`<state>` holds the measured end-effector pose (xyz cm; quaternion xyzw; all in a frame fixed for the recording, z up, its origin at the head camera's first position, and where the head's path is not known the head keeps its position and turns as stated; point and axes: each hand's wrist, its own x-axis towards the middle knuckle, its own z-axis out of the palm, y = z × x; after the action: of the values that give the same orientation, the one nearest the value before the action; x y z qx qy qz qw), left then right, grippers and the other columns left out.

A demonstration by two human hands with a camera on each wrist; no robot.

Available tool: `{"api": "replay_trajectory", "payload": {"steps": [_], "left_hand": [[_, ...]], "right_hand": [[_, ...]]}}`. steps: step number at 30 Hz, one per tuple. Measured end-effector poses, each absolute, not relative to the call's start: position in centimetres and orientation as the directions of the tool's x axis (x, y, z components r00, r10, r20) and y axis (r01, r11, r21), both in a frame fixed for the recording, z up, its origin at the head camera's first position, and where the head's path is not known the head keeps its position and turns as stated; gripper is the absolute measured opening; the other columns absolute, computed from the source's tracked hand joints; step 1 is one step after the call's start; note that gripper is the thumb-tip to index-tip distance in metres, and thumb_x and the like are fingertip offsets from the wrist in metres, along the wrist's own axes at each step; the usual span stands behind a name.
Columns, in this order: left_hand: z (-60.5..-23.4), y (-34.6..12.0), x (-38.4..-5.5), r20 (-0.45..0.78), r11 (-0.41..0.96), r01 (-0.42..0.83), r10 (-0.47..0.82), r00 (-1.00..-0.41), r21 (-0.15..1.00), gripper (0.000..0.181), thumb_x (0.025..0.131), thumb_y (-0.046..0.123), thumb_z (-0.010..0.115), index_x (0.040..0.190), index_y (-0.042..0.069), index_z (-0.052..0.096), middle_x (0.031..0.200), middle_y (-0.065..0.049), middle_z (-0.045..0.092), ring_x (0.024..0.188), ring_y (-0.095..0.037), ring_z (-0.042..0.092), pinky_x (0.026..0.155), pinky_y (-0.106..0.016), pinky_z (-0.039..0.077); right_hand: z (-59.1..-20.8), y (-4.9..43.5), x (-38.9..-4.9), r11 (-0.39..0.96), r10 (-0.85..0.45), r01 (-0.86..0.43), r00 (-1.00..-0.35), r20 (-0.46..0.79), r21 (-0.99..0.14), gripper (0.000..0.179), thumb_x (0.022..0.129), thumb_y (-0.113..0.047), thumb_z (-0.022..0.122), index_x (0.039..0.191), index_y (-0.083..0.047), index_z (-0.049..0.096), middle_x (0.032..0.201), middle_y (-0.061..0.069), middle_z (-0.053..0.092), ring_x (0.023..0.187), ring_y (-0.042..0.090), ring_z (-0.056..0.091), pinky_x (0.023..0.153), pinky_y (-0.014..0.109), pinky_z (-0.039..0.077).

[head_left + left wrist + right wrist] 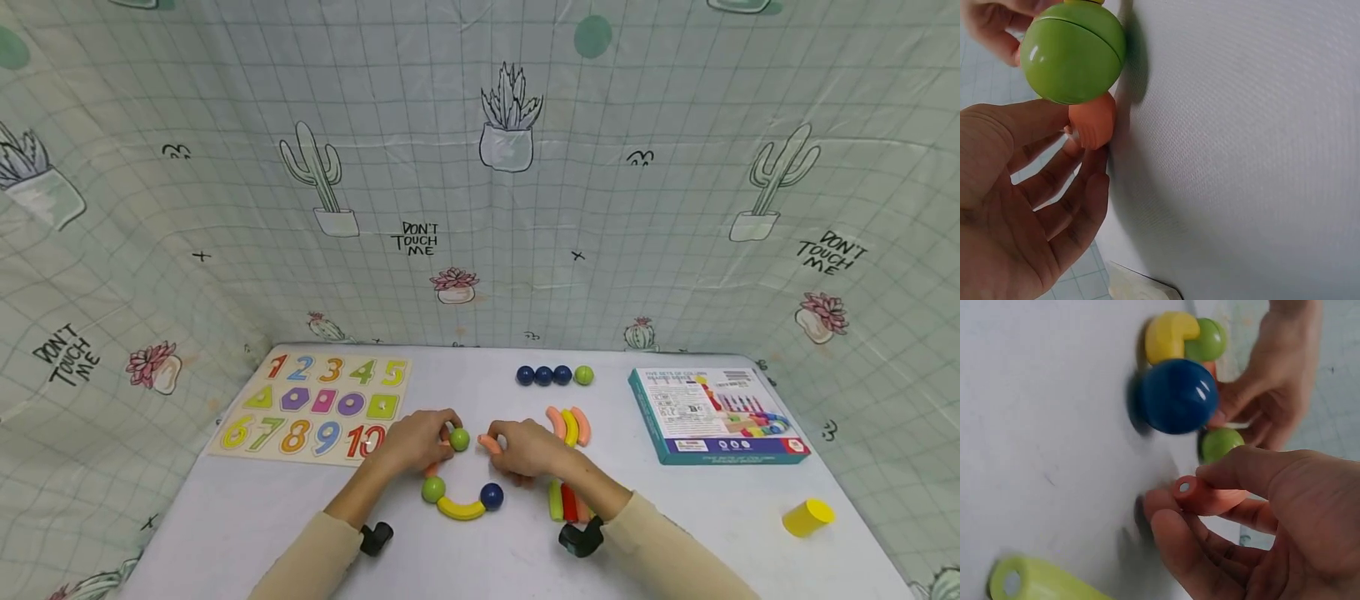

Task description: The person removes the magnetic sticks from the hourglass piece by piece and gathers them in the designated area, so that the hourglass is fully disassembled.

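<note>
My left hand [420, 440] pinches an orange curved piece [1094, 122] between thumb and fingers, mostly hidden in the head view. One end of it meets a green ball [1074, 53]. A yellow curved piece [461, 509] links that green ball to a dark blue ball [491, 497]. By the left fingertips sits another green ball [460, 439]. Just across from it, my right hand [531, 450] holds a second orange curved piece [1207, 497] by thumb and fingers. A pale metal disc shows in this piece's end.
Several blue balls [543, 376] and a green one [583, 375] line the back. Curved pieces [571, 427] and straight rods [569, 504] lie near the right forearm. A number board [300, 408] is left; a box [720, 417] and yellow cylinder [807, 517] are right.
</note>
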<state>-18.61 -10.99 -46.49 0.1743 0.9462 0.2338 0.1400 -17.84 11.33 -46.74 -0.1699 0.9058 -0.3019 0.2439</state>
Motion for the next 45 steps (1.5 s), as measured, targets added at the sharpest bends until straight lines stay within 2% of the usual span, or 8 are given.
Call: {"api": "replay_trajectory", "payload": {"steps": [4,10,15,20,24,31,38,45], "left_hand": [[-46.7,-11.0,-18.5,-0.196,0.829,0.25,0.39,-0.9,0.501,0.031,0.088,0.016,0.078,0.116,0.018,0.066,0.084,0.006,0.057,0.053,-0.011,0.051,0.054,-0.028,0.038],[-46.7,-11.2,-18.5,-0.184,0.825,0.25,0.388,-0.903,0.507,0.032,0.087,0.016,0.078,0.116,0.018,0.066,0.085,0.005,0.058,0.053,-0.011,0.051,0.054,-0.028,0.037],[-46.7,-11.2,-18.6,-0.182,0.822,0.252,0.389,-0.903,0.511,0.032,0.087,0.016,0.078,0.116,0.019,0.066,0.086,0.005,0.059,0.055,-0.012,0.051,0.055,-0.028,0.037],[-46.8,-11.3,-18.6,-0.19,0.823,0.245,0.387,-0.902,0.512,0.032,0.087,0.017,0.079,0.116,0.019,0.066,0.086,0.005,0.059,0.057,-0.012,0.051,0.056,-0.028,0.037],[-46.8,-11.3,-18.6,-0.188,0.818,0.247,0.391,-0.901,0.52,0.031,0.087,0.017,0.079,0.116,0.019,0.066,0.085,0.005,0.058,0.056,-0.012,0.051,0.055,-0.028,0.036],[-46.9,-11.5,-18.6,-0.179,0.813,0.248,0.391,-0.903,0.526,0.033,0.087,0.018,0.079,0.118,0.019,0.067,0.086,0.005,0.059,0.059,-0.012,0.051,0.055,-0.027,0.037],[-46.8,-11.7,-18.5,-0.183,0.808,0.239,0.389,-0.903,0.538,0.033,0.087,0.018,0.079,0.119,0.017,0.067,0.087,0.003,0.061,0.059,-0.012,0.052,0.054,-0.026,0.038],[-46.7,-11.9,-18.4,-0.195,0.817,0.224,0.375,-0.906,0.531,0.032,0.087,0.02,0.079,0.116,0.017,0.067,0.085,0.003,0.06,0.061,-0.013,0.053,0.055,-0.028,0.039]], "right_hand": [[-46.0,12.5,-18.6,0.762,-0.433,-0.171,-0.852,-0.295,-0.625,0.024,0.098,-0.023,0.064,0.12,-0.013,0.065,0.062,0.003,0.064,0.046,0.017,0.057,0.043,0.027,0.047],[-44.3,15.7,-20.1,0.772,-0.375,-0.158,-0.895,-0.24,-0.616,0.021,0.102,-0.023,0.06,0.114,-0.007,0.067,0.067,0.006,0.064,0.048,0.018,0.056,0.044,0.026,0.043],[-43.2,19.5,-21.1,0.788,-0.29,-0.089,-0.927,-0.239,-0.61,0.03,0.1,-0.018,0.062,0.122,0.002,0.064,0.078,0.009,0.068,0.056,0.027,0.066,0.05,0.031,0.051],[-43.3,22.5,-21.4,0.792,-0.245,-0.006,-0.919,-0.309,-0.611,0.039,0.098,-0.017,0.064,0.131,0.005,0.059,0.076,0.008,0.067,0.058,0.02,0.065,0.056,0.033,0.056],[-43.7,23.8,-21.3,0.822,-0.213,0.025,-0.913,-0.347,-0.569,0.035,0.099,-0.018,0.063,0.125,0.005,0.061,0.067,0.007,0.064,0.057,0.017,0.062,0.056,0.03,0.054],[-45.0,24.7,-21.4,0.87,-0.184,0.03,-0.907,-0.38,-0.492,0.031,0.1,-0.017,0.06,0.122,0.005,0.064,0.065,0.006,0.065,0.056,0.018,0.062,0.055,0.03,0.053],[-45.6,25.0,-21.5,0.863,-0.187,0.028,-0.909,-0.372,-0.504,0.027,0.098,-0.016,0.063,0.118,0.002,0.066,0.067,0.008,0.063,0.056,0.018,0.059,0.054,0.03,0.053],[-45.9,24.9,-21.7,0.853,-0.187,0.041,-0.907,-0.378,-0.52,0.029,0.098,-0.018,0.062,0.12,0.0,0.065,0.067,0.008,0.064,0.057,0.019,0.059,0.055,0.031,0.053]]}}
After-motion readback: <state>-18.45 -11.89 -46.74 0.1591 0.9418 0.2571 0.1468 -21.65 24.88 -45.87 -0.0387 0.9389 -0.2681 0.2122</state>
